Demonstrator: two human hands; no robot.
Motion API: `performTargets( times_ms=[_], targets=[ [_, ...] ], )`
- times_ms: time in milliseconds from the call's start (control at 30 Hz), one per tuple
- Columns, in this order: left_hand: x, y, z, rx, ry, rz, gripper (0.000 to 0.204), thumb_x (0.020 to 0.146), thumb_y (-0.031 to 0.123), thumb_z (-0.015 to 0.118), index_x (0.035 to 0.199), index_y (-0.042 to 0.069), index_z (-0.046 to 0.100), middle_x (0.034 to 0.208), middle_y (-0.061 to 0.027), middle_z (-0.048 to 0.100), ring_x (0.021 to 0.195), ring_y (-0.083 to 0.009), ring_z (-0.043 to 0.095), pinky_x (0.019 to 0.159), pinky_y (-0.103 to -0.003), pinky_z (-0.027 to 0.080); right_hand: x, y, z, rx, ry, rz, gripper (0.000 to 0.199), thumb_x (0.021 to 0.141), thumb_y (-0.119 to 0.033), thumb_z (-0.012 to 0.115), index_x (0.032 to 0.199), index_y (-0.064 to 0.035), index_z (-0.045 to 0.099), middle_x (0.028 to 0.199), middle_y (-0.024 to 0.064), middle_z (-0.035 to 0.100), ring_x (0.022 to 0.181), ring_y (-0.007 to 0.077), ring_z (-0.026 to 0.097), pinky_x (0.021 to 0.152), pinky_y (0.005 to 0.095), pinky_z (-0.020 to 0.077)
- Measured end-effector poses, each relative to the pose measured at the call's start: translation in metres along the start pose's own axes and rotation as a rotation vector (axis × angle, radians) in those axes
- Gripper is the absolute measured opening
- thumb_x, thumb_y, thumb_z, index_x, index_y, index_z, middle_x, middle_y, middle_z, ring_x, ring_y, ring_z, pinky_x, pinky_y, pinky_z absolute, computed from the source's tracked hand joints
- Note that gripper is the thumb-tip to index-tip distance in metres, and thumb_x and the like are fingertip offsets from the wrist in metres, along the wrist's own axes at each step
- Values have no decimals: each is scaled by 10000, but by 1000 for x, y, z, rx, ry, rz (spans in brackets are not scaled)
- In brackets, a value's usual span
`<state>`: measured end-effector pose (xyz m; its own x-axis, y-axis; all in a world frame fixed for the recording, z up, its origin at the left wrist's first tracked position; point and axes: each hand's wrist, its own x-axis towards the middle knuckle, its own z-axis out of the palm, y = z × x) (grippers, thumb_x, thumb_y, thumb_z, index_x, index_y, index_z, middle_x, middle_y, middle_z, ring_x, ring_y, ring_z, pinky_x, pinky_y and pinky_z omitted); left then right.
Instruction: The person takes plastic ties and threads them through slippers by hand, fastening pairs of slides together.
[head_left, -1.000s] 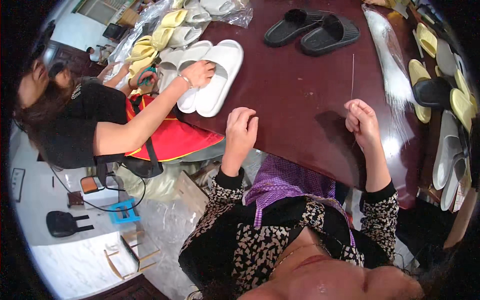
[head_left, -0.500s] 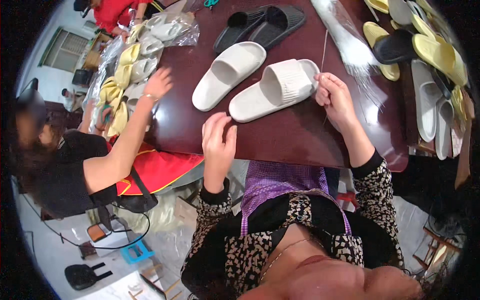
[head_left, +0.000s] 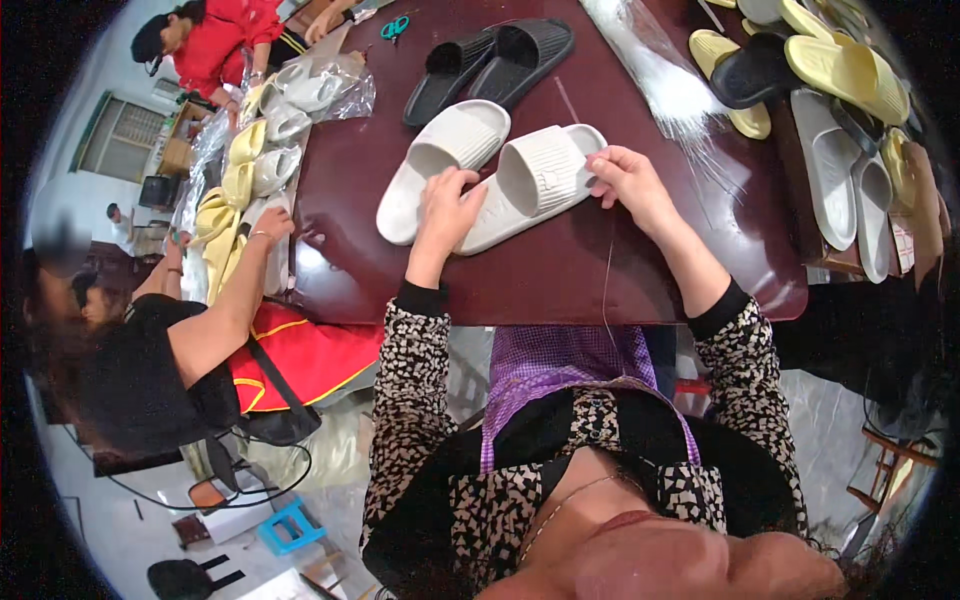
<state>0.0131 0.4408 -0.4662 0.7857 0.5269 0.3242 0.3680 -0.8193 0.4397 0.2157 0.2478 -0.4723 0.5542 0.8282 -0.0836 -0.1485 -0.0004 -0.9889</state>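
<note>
Two white slide sandals lie side by side on the dark red table. My left hand bends over the edge of the right white slide near its heel, its fingers gripping the sole. Beside it rests the left white slide, partly covered by my left hand. At the toe end of the right slide, my right hand pinches a thin clear strand that hangs down past the table edge. The strand's upper end is hidden at my fingertips.
A pair of black slides sits beyond. A bundle of clear strands lies at right, beside a pile of yellow slides, grey and black ones. A co-worker's hand touches slides at left; green scissors lie far back.
My left hand has moved up onto the right white slide. My right hand stays at its toe end, and a strand now shows below it. The co-worker's arm has drawn back left.
</note>
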Motion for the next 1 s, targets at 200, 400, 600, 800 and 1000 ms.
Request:
performTargets(
  times_ms=[200,400,600,800,1000],
  targets=[
    [9,28,21,-292,-100,18,247,783,183,604,970,23,627,866,-77,578,842,-238,548,726,-327,437,7,2,-9,-141,-17,-33,136,873,-170,548,868,-52,616,723,-23,567,601,47,489,481,197,376],
    [-11,70,35,-714,-246,-81,262,790,107,597,1019,-20,610,821,-45,503,738,-131,493,651,-250,408,16,-10,-42,-289,83,-141,142,858,-187,553,842,-63,620,714,-34,560,634,43,475,523,214,373],
    [-28,93,39,-731,-204,-24,287,792,68,590,1063,-28,584,815,-38,431,684,-116,436,612,-248,392,10,-15,-50,-386,137,-185,160,838,-171,564,823,-26,628,711,0,592,657,80,510,592,254,414],
    [-40,95,32,-417,66,244,295,797,27,564,1088,-22,559,963,-83,530,827,-125,532,670,-242,440,3,-19,-56,-142,263,-198,164,807,-146,592,841,6,646,740,37,635,706,117,569,649,276,469],
    [-40,145,6,-1264,-169,-143,360,829,36,522,1177,-36,468,1132,-123,535,785,-144,577,704,-263,477,-39,-72,-13,-38,-34,-357,116,828,-127,583,837,-24,636,763,-16,587,658,59,495,598,205,404]
  ],
)
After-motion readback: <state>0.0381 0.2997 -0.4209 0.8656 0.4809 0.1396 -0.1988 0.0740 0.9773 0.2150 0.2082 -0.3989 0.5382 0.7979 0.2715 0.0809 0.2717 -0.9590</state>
